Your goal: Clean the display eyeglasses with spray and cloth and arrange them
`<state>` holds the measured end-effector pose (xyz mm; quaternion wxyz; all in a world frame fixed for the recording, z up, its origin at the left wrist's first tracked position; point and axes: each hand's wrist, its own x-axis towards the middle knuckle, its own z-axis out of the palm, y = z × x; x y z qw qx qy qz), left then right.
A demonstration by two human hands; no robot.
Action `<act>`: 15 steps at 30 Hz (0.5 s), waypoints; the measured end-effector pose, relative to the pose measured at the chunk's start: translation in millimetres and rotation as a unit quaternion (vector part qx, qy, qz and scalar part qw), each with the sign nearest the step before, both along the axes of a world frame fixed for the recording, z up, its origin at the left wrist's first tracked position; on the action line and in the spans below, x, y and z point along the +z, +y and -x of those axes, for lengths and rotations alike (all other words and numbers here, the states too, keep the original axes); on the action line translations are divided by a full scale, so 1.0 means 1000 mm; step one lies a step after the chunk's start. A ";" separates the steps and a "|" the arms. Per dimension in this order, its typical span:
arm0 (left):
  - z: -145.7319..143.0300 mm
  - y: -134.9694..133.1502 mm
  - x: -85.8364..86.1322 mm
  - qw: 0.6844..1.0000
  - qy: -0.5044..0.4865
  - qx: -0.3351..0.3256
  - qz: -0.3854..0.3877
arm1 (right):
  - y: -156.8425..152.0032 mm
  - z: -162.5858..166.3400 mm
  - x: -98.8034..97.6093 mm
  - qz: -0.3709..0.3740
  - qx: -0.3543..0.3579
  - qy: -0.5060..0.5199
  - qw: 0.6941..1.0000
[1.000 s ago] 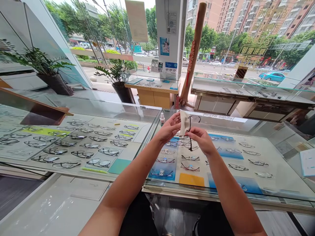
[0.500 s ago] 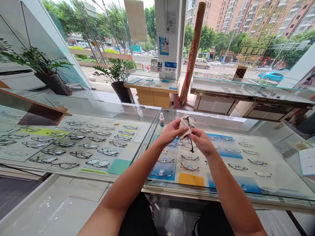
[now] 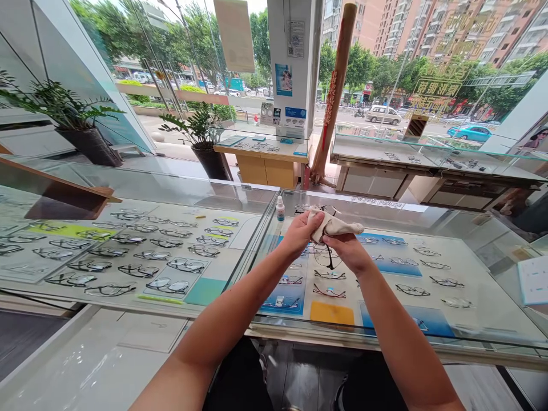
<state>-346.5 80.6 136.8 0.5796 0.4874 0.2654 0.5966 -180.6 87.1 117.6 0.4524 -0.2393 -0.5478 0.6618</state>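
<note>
Above the glass display case, my left hand [image 3: 298, 233] is closed, its thumb pressing a cream cleaning cloth [image 3: 340, 226]. The cloth is folded over a pair of dark-framed eyeglasses [image 3: 330, 261], and one end drapes over my other hand. Closed as well, my right hand [image 3: 350, 252] pinches the eyeglasses at the cloth's lower edge. A dark temple arm and part of a round rim hang below the fingers. Part of the frame also shows above the cloth; the rest is covered. Just left of my hands, a small white-capped spray bottle [image 3: 280, 210] stands upright on the glass.
Rows of eyeglasses lie inside the right glass case [image 3: 466, 251] and the adjoining left case [image 3: 231, 251]. A brown wooden board [image 3: 64, 191] rests at far left. A white card [image 3: 533, 282] is at the right edge. Potted plants and further counters stand by the windows.
The cloth has shifted and spread to the right, its end now over my right hand. My hands stay close together around the eyeglasses.
</note>
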 end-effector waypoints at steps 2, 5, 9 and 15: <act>0.001 0.002 0.000 1.000 0.002 -0.003 -0.002 | -0.002 -0.001 0.002 0.002 0.005 -0.006 1.000; 0.008 0.002 0.002 0.997 0.012 -0.069 -0.015 | -0.003 -0.003 0.008 -0.004 0.007 -0.001 1.000; 0.017 -0.001 0.005 0.994 0.018 -0.111 -0.005 | -0.002 -0.004 0.012 0.008 0.016 0.007 1.000; 0.008 0.002 -0.001 0.999 0.034 -0.012 -0.007 | 0.002 0.001 -0.001 0.000 -0.004 0.008 1.000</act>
